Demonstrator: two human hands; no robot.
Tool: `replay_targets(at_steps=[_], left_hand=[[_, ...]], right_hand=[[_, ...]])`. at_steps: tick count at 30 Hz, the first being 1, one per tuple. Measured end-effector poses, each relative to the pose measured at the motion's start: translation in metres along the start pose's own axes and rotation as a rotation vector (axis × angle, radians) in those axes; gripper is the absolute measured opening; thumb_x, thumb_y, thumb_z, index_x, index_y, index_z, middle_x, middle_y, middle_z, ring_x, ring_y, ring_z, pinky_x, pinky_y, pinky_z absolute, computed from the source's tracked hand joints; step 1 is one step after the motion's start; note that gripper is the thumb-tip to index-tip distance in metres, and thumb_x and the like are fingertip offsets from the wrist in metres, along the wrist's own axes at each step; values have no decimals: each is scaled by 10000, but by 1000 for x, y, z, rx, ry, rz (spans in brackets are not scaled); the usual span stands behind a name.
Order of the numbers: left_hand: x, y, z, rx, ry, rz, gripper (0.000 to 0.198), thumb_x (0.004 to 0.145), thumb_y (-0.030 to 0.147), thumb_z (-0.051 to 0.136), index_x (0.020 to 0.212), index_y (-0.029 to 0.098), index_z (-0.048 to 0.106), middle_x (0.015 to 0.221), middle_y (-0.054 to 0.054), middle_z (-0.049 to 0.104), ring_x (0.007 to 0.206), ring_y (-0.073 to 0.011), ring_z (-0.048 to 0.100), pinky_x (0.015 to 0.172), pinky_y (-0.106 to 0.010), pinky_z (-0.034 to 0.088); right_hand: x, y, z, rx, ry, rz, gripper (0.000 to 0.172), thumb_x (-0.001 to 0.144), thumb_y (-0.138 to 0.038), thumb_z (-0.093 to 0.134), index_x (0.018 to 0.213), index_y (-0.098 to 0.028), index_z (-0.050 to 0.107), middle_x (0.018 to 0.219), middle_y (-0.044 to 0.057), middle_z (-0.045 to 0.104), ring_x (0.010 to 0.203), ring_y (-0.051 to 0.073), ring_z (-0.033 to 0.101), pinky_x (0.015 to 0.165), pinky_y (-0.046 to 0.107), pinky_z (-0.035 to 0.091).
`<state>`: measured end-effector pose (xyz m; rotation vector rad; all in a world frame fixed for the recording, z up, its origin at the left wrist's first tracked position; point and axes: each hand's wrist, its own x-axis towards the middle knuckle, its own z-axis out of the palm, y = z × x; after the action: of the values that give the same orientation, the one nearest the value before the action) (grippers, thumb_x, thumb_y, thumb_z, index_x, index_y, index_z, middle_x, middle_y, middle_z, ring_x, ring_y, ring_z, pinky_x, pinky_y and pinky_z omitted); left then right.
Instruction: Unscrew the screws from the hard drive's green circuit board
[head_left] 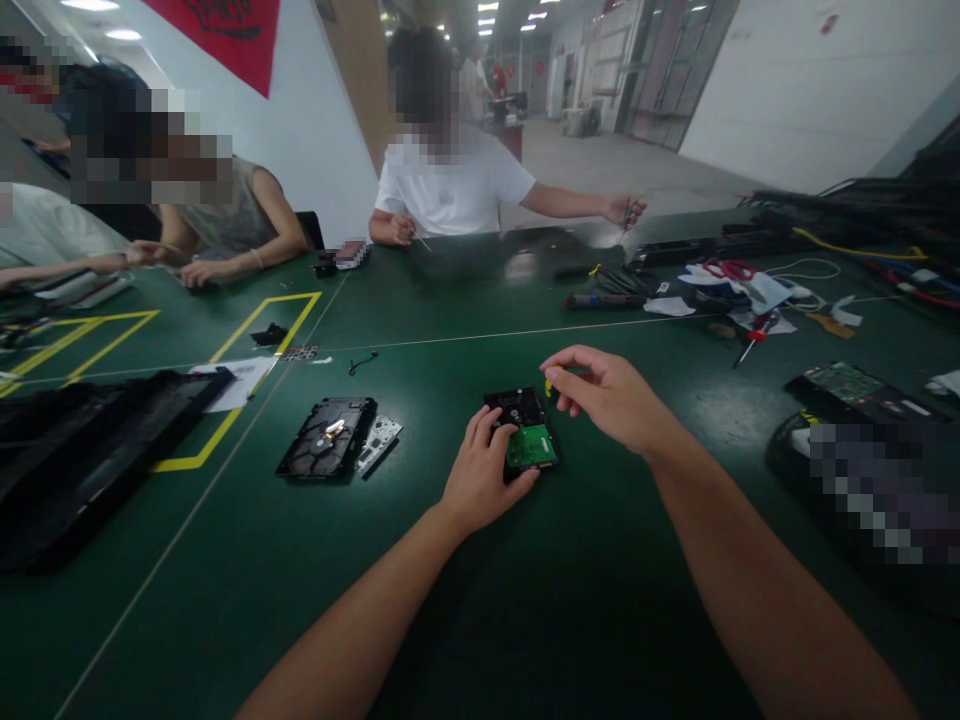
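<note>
Two hands, one hard drive, and we were right in the thick of it! The hard drive [520,403] lay flat on the green desk [247,580], well in from the far edge, with its green circuit board [535,446] face up at the end nearer us. Our left grip [482,470] was spread over it, fingers fanned across the top and thumb down by the near end, bracing rather than lifting, we judged. Our right grip [609,396] was a tight pinch, thumb and fingertips closed on a small yellow-handled tool [553,376] by the drive's far right corner; whether its tip met the casing, we could not tell. The step in hand looked like fine tool work on that drive. What did the next move call for? By our reading, a squarely placed tip, a calm wrist and firm pressure from the left. Over towards the desk's left edge, a black square frame [319,455] sat just beside a metal bracket [379,443], while towards the far right corner a red-handled screwdriver [759,331] lay free of any hand.
</note>
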<state>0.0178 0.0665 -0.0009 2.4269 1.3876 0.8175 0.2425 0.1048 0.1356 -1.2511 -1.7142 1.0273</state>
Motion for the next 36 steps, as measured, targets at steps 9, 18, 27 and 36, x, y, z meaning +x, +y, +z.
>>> replay_targets(at_steps=[9, 18, 27, 36], left_hand=[[0, -1, 2, 3, 8, 3, 621, 874, 449, 792, 1390, 250, 511, 1572, -162, 441, 1569, -414, 321, 1242, -656, 395], [0, 0, 0, 8, 2, 6, 611, 889, 458, 775, 1394, 242, 508, 1578, -165, 436, 1580, -414, 297, 1250, -648, 387], [0, -1, 2, 8, 8, 3, 605, 886, 446, 779, 1389, 244, 511, 1576, -166, 435, 1582, -411, 296, 1253, -645, 383], [-1, -1, 2, 21, 0, 4, 621, 890, 466, 777, 1396, 231, 504, 1574, -171, 428, 1576, -404, 301, 1263, -618, 381]], right_hand=[[-1, -1, -1, -1, -11, 1, 264, 967, -469, 687, 1073, -229, 713, 915, 38, 745, 640, 156, 672, 511, 276, 498], [0, 2, 1, -4, 21, 7, 293, 913, -493, 766, 1000, -226, 681, 880, 36, 741, 653, 165, 678, 534, 282, 510], [1, 1, -1, 22, -12, 20, 270, 1009, -393, 633, 1183, -213, 736, 780, 25, 725, 628, 155, 662, 594, 291, 533], [2, 2, 2, 56, 35, 35, 266, 944, -447, 731, 1046, -210, 668, 918, 45, 736, 644, 146, 659, 508, 258, 487]])
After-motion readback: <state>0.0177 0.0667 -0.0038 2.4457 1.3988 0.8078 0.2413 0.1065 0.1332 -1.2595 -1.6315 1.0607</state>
